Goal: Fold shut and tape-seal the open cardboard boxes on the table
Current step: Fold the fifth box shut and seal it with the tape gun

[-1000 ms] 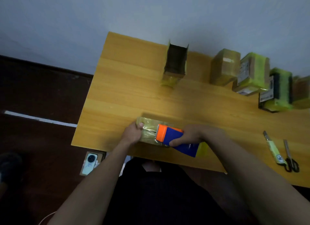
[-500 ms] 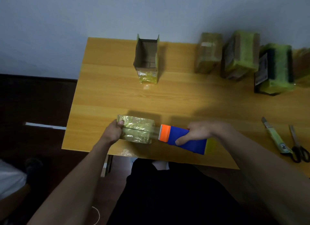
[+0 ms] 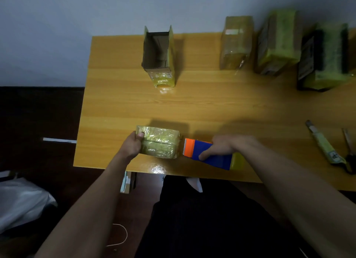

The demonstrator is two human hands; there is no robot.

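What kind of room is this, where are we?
Probably a small parcel-packing spot, at home or in an office: a wooden table against a plain wall, taped boxes lined up, an open box, and a tape dispenser in use.

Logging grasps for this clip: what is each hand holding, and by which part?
The left hand grips the taped box by its left end. The right hand holds the tape dispenser around its blue body.

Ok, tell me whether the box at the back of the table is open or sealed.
Open. The back box stands with its flaps up and its dark brown inside visible; no tape crosses the top.
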